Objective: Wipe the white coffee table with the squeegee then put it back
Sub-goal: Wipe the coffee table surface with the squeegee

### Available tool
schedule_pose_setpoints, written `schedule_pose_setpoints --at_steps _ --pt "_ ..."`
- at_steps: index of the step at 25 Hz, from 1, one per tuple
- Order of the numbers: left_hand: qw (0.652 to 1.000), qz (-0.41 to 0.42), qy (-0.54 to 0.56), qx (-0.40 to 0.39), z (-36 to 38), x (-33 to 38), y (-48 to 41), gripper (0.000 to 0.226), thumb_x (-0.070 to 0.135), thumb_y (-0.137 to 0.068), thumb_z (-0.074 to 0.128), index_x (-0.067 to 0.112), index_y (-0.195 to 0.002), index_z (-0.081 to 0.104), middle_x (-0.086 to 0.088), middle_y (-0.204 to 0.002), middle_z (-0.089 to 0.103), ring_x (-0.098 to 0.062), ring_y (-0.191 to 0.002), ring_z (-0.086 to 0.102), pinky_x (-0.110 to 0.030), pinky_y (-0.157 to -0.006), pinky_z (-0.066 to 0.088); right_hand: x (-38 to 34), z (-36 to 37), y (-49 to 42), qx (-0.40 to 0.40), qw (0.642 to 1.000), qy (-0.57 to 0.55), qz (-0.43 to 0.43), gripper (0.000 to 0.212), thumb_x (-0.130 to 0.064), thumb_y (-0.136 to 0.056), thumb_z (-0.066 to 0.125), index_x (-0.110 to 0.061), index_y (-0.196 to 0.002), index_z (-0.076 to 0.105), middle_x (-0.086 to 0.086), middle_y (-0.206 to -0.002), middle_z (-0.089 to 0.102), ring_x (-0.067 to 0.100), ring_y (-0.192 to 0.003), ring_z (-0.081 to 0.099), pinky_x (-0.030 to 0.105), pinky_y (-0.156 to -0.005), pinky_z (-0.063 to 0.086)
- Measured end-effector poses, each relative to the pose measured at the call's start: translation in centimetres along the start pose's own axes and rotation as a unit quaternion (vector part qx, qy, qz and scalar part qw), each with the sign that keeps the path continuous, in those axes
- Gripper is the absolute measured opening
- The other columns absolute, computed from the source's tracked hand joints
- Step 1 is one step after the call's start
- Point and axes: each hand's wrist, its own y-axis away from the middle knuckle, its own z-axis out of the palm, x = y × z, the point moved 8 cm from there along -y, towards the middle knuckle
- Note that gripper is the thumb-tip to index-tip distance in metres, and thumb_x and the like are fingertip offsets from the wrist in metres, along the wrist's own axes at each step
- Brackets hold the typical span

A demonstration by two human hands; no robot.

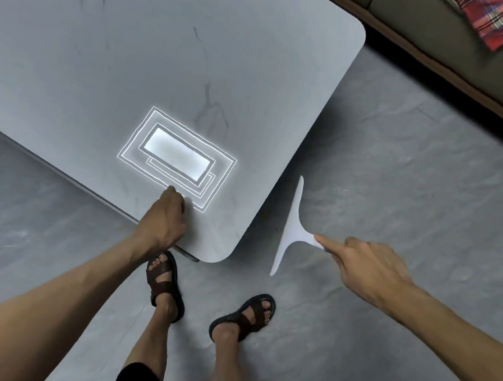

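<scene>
My right hand [365, 269] holds the white squeegee [290, 229] by its handle, fingers curled round the stem and the forefinger laid along it toward the blade. The tool hangs in the air off the right edge of the white coffee table [133, 52], just beside the table's near right corner and over the grey floor [407, 187], not touching the top. Its blade runs long from near to far, roughly parallel to that right edge, and the handle points away from the table toward my palm.

My left hand [164, 219] rests on the table at the near edge, close to the same corner, fingers bent down onto the surface; I cannot tell whether it grips the rim or only leans there. A bright reflection of a ceiling light [177, 154] sits on the top just beyond that hand.

The table lies to the left of the blade, so I judge the coming move is a sideways carry inward, then a lowering of the blade edge onto the top. The right hand is the one to do it.
</scene>
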Motion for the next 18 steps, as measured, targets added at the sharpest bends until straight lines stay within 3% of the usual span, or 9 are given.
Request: schedule_pose_setpoints --at_steps 2,5,7,10,14,18 --pt "1.0 -0.003 0.001 0.013 0.6 -0.1 1.6 0.019 -0.007 -0.072 0.05 0.003 -0.087 0.046 -0.015 -0.096 0.045 -0.033 -0.075 0.048 -0.038 -0.06 0.036 0.6 -1.2 0.2 0.014 1.0 0.016 -0.018 0.047 -0.04 -0.099 0.034 -0.056 -0.141 0.024 -0.002 -0.085 0.06 0.024 -0.067 0.063 0.03 -0.051 0.04" --pt "0.998 -0.034 0.019 0.041 0.6 -1.2 2.6 0.02 -0.008 -0.071 0.05 0.003 -0.088 0.047 -0.016 -0.095 0.047 -0.034 -0.077 0.049 -0.043 -0.065 0.039 -4.0 -2.9 -1.5 0.014 0.989 0.049 -0.14 0.042 -0.051 -0.098 0.03 -0.057 -0.14 0.025 -0.004 -0.085 0.061 0.024 -0.063 0.06 0.028 -0.047 0.036" --pt "0.996 -0.053 0.028 0.06 0.3 -2.3 2.6 0.021 -0.008 -0.071 0.049 0.003 -0.088 0.046 -0.015 -0.094 0.047 -0.034 -0.076 0.049 -0.042 -0.063 0.039 -9.3 -2.9 -3.9 -0.019 0.968 0.083 -0.234 0.042 -0.051 -0.1 0.026 -0.057 -0.141 0.021 -0.003 -0.084 0.056 0.021 -0.056 0.048 0.027 -0.045 0.024" --pt "0.996 -0.056 0.021 0.058 0.1 -3.6 2.1 0.018 -0.005 -0.073 0.05 0.004 -0.088 0.047 -0.014 -0.097 0.047 -0.033 -0.078 0.05 -0.045 -0.067 0.045 -14.8 -3.1 -7.5 -0.043 0.947 0.108 -0.299 0.042 -0.047 -0.102 0.023 -0.054 -0.143 0.023 -0.001 -0.088 0.059 0.021 -0.064 0.052 0.031 -0.052 0.029" --pt "0.999 -0.038 0.001 -0.001 1.2 -4.1 1.7 0.018 0.001 -0.072 0.052 0.006 -0.089 0.046 -0.01 -0.1 0.04 -0.029 -0.081 0.045 -0.041 -0.068 0.043 -14.0 -4.7 -9.9 -0.026 0.948 0.116 -0.295 0.04 -0.048 -0.101 0.023 -0.056 -0.14 0.029 -0.004 -0.091 0.064 0.023 -0.077 0.061 0.03 -0.054 0.028" --pt "0.999 -0.034 0.023 -0.015 1.1 -4.2 1.5 0.014 0.002 -0.074 0.048 0.009 -0.085 0.043 -0.008 -0.098 0.04 -0.025 -0.078 0.042 -0.034 -0.065 0.035 -6.9 -6.8 -9.5 -0.011 0.977 0.078 -0.197 0.038 -0.053 -0.099 0.026 -0.061 -0.136 0.032 -0.007 -0.098 0.069 0.023 -0.087 0.065 0.028 -0.053 0.03"
